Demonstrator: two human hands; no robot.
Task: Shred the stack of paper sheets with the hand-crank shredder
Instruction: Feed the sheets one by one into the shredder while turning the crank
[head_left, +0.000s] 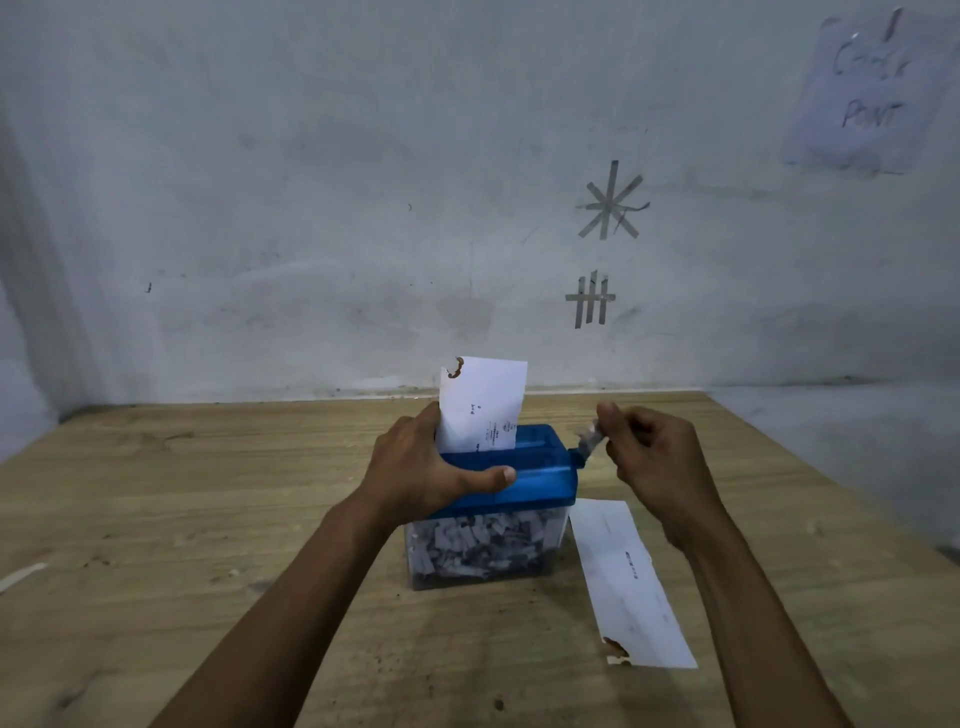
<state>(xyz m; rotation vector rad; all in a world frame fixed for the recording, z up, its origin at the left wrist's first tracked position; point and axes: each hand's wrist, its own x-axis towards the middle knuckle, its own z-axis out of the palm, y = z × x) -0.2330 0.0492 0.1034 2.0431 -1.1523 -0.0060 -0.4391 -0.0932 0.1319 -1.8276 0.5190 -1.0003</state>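
A person's two hands work a small hand-crank shredder (524, 467) that stands near the middle of a worn wooden desk (208, 519), close to a pale, scuffed wall (311, 182); the left hand (421, 467) grasps the left end of the shredder's blue top, thumb laid across the front face and fingers wrapped over the back edge, touching the foot of a white sheet (480, 405); that sheet stands upright in the slot, most of it clear of the top, with a brown-edged hole at its upper left corner and faint print low down; the right hand (654, 457) is raised beside the shredder's right end, its fingertips pinching the crank handle (589, 441), which is blurred; below the blue top, the clear bin (483, 551) is packed with white and grey paper shreds; just to the right of the bin, a long narrow white paper (628, 582) lies flat on the desk under the right forearm, with a brown-stained, ragged near corner; whether it is one sheet or several cannot be told; on the wall, strips of grey tape (610, 202) form a star above a tally-like mark, and a handwritten note (872, 93) hangs at upper right.
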